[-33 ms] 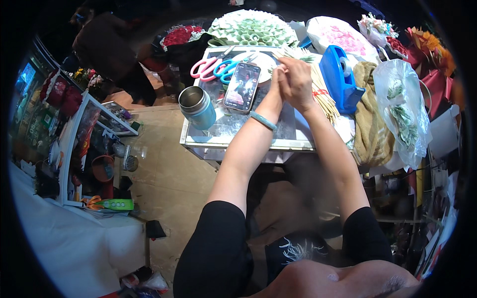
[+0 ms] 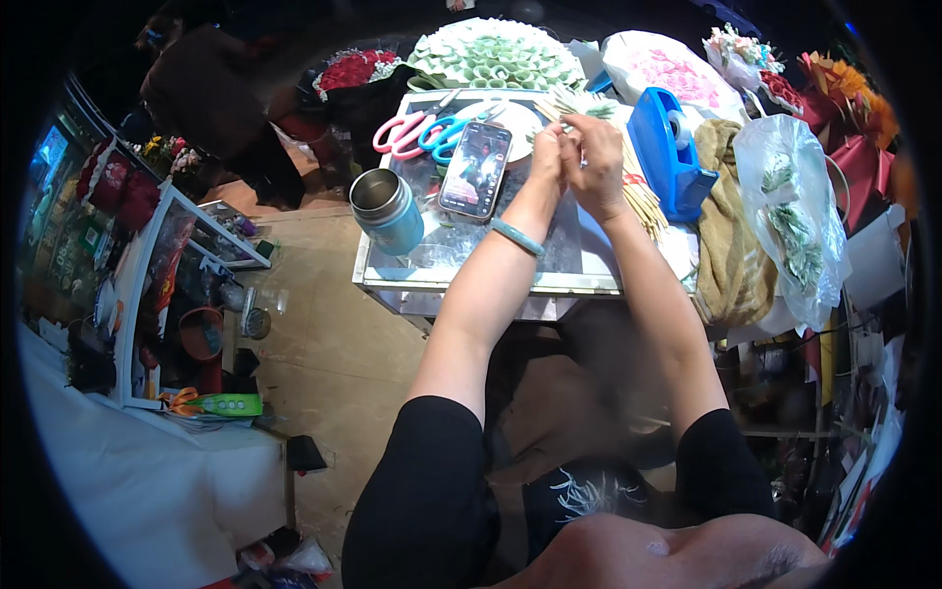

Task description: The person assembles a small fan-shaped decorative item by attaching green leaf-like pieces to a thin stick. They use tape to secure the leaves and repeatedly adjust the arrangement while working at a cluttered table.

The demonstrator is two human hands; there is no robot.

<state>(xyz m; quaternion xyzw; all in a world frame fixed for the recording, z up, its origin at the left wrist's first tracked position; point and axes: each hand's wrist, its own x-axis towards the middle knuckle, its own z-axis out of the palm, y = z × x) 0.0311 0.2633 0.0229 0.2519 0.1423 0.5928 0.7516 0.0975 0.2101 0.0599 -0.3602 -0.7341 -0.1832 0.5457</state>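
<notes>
Small glass-topped desk (image 2: 491, 280) with a pale metal frame, crowded; tan floor to its left.

Behind the desk, a broad fan-shaped bouquet of folded green-and-white paper (image 2: 496, 54), and left of it a bunch of red roses in dark wrap (image 2: 351, 71). A white wrapped bundle with pink print (image 2: 672, 74) lies at the far right corner.

Right of the desk: a clear plastic bag holding green sprigs (image 2: 793, 211), and next to it a crumpled olive-brown cloth (image 2: 731, 236) hanging over the edge.

On the desk's right side, a blue plastic tape dispenser (image 2: 667, 152) stands upright. Just left of its base, a bundle of thin pale wooden sticks (image 2: 643, 201) lies in a loose sheaf under the right wrist.

Near the left edge, a steel-rimmed teal insulated cup (image 2: 388, 211), open mouth up. Beside it a black smartphone with a lit screen (image 2: 476, 169), flat on the glass. Past the phone's far end, two pairs of scissors, one pink-handled (image 2: 400, 133), one blue-handled (image 2: 444, 135), handles touching.

Left hand (image 2: 547, 162), a pale green bangle (image 2: 517, 237) on the wrist, and right hand (image 2: 594, 157) meet above the desk's far middle, knuckles almost together. The fingers of both are curled in and pinched onto a slim pale stick with a green-white tip (image 2: 567, 106), held just over the desk between phone and dispenser (how the tips grip it is hidden behind the backs of the hands).
</notes>
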